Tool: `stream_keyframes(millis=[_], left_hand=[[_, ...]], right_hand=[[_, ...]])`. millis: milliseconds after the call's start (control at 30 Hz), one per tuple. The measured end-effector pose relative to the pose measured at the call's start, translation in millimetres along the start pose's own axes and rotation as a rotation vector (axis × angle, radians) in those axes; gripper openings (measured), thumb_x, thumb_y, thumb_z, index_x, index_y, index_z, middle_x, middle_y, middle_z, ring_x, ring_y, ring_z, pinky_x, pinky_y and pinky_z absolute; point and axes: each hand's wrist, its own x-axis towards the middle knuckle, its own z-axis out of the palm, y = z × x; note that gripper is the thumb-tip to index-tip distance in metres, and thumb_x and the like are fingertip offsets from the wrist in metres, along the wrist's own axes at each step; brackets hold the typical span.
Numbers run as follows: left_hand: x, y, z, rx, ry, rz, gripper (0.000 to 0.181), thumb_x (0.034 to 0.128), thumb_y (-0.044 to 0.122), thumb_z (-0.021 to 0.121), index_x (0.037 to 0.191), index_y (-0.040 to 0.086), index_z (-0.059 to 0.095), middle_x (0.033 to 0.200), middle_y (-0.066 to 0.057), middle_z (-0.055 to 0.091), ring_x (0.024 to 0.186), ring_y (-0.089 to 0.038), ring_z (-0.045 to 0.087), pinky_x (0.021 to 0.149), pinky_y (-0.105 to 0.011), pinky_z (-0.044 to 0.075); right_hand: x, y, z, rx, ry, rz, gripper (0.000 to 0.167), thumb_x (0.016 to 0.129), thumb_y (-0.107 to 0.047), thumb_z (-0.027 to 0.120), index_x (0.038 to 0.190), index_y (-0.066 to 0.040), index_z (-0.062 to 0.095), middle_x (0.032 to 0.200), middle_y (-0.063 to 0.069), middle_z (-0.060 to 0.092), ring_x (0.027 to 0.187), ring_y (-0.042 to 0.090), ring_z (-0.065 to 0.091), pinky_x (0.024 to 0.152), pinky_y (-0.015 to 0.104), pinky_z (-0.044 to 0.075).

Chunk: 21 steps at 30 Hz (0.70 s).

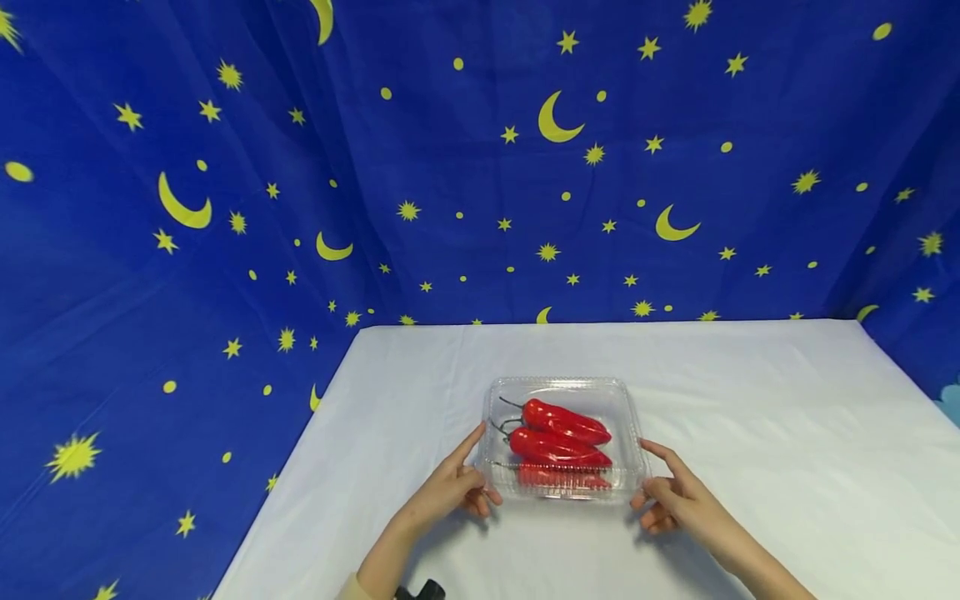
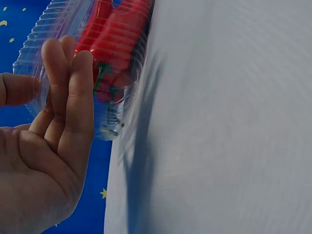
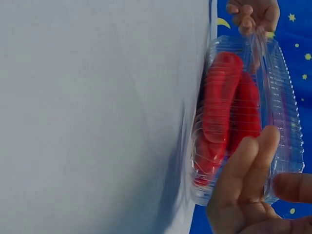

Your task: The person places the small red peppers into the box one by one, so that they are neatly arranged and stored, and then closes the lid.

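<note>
A clear plastic clamshell box [image 1: 626, 408] with ribbed sides lies on the white cloth in the head view. Inside are red peppers [image 1: 562, 447] with thin dark stems pointing left. My left hand [image 1: 450, 487] is at the box's left side, its index finger stretched along the edge and the thumb near the front corner. On the opposite side, my right hand [image 1: 682, 500] touches the edge with its index finger extended. Other fingers of both hands bend loosely beneath. Close up, the left wrist view shows the left fingers [image 2: 78, 97] beside the ribbed plastic; the right fingers [image 3: 239, 170] appear likewise.
A white cloth [image 1: 750, 400] covers the table. Blue fabric [image 1: 450, 150] with yellow moons and stars hangs behind and at the sides. A small black object [image 1: 429, 590] shows by the left wrist at the bottom edge.
</note>
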Motion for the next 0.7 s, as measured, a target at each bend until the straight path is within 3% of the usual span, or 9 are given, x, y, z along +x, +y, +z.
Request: stream_keyframes(millis=[200,500,700], left_hand=[[1.6,-3.3,2.4,-0.056,-0.016,0.0,0.077,0.0891,-0.002,0.039,0.153,0.018,0.001,0.083,-0.027,0.067,0.055,-0.013,0.064,0.058,-0.028,0.053],[-1.0,-8.6,5.8,-0.172,0.001,0.02,0.076,0.0912,-0.001,0.04,0.153,0.025,0.005,0.089,-0.025,0.067,0.065,-0.015,0.067,0.067,-0.033,0.055],[-2.4,-11.1,10.0,-0.207,0.059,0.03,0.075,0.0891,-0.003,0.038,0.153,0.022,0.01,0.084,-0.022,0.068,0.068,-0.017,0.068,0.069,-0.035,0.055]], right_hand=[[4.6,3.4,0.4,0.06,-0.018,-0.037,0.063,0.101,-0.013,0.04,0.145,-0.002,-0.003,0.084,0.02,0.063,0.067,0.019,0.065,0.061,0.038,0.055],[7.3,9.6,2.9,0.071,-0.027,-0.17,0.057,0.101,-0.004,0.037,0.14,0.006,-0.002,0.079,0.013,0.064,0.067,0.018,0.064,0.061,0.033,0.055],[7.2,13.1,5.5,0.071,-0.015,-0.24,0.053,0.1,-0.001,0.036,0.145,-0.016,0.014,0.077,0.009,0.063,0.065,0.014,0.061,0.057,0.031,0.053]])
